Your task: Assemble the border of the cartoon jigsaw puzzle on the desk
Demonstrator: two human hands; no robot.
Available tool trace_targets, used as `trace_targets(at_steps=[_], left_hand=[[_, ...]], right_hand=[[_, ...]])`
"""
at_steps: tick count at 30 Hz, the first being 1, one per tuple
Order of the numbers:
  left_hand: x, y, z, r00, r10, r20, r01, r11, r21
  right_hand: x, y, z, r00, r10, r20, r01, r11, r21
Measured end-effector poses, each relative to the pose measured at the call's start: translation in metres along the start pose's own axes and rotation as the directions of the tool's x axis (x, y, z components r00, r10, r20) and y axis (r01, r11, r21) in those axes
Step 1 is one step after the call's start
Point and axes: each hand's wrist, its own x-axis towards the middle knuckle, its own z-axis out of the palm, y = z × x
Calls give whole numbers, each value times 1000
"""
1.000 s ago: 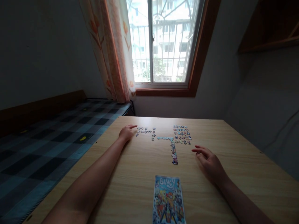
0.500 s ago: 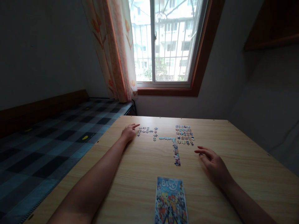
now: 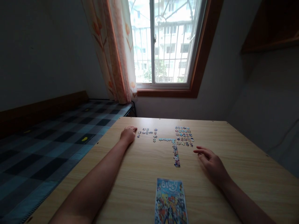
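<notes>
My left hand (image 3: pixel 128 134) rests at the far left of the table, its fingers pinched on a small puzzle piece (image 3: pixel 135 129) that is mostly hidden. Just right of it lies a loose group of puzzle pieces (image 3: pixel 147 133). My right hand (image 3: pixel 211 160) hovers over or lies on the right side, fingers apart and holding nothing. Between the hands, joined pieces form a corner-shaped strip (image 3: pixel 176 153). Rows of loose pieces (image 3: pixel 184 136) lie beyond my right fingertips. Nearest to me is a blue picture sheet (image 3: pixel 170 200) with "Bluey" printed on it.
The pale wooden table (image 3: pixel 135 186) reaches toward a window (image 3: pixel 171 53) with a flowered curtain (image 3: pixel 114 53) beside it. A bed with a checked cover (image 3: pixel 58 146) stands along the left edge. A dark shelf (image 3: pixel 273 31) hangs at upper right.
My left fingers have curled in and drawn slightly left, and a piece from the left end of the loose group is gone from its spot. My right hand stays nearly still.
</notes>
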Motion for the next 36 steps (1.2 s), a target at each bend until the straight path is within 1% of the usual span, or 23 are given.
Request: trace_targets(at_steps=[3,6,8,11,14,16,18,20,22,24,25,27,29,31,33,36], left_hand=[[-9,2,-17,997,-74,20,72,996,59],[-19,5,-38,987,-135,87,123,983,135],[-26,7,-52,978,-159,133,134,974,182],[-42,13,-70,967,-153,202,107,969,220],[-64,28,-79,958,-80,276,25,980,197],[-80,43,-79,951,-2,310,-49,986,157],[-94,64,-76,940,77,332,-117,988,104],[-104,86,-70,926,165,339,-179,984,8],[-109,104,-65,916,244,320,-218,969,-113],[-109,115,-59,913,282,294,-220,949,-225],[-107,117,-57,918,285,276,-207,938,-280],[-103,114,-52,935,268,230,-164,906,-390],[-99,106,-47,950,254,181,-140,866,-479],[-97,97,-43,950,276,147,-156,826,-542],[-96,90,-39,928,344,145,-199,785,-587],[-94,85,-38,861,465,205,-247,735,-631]], right_hand=[[1,0,0,1000,1,0,-1,1000,16],[2,2,1,1000,-2,-9,3,999,39],[3,4,2,1000,-8,-18,9,999,49],[4,6,3,1000,-18,-23,19,999,47],[5,6,4,999,-31,-21,32,999,34],[4,5,5,999,-40,-23,41,999,22],[4,4,5,999,-46,-29,46,999,8],[4,2,4,998,-50,-37,49,999,-9],[4,1,3,998,-52,-44,51,998,-28],[3,-1,3,997,-53,-48,51,998,-42],[3,-1,3,997,-52,-49,50,998,-45],[3,-2,3,998,-50,-45,48,997,-52],[3,-2,3,998,-50,-41,47,997,-65],[3,-2,3,998,-54,-39,51,995,-85],[3,-2,3,997,-58,-41,54,993,-106],[3,-1,2,997,-55,-45,49,991,-126]])
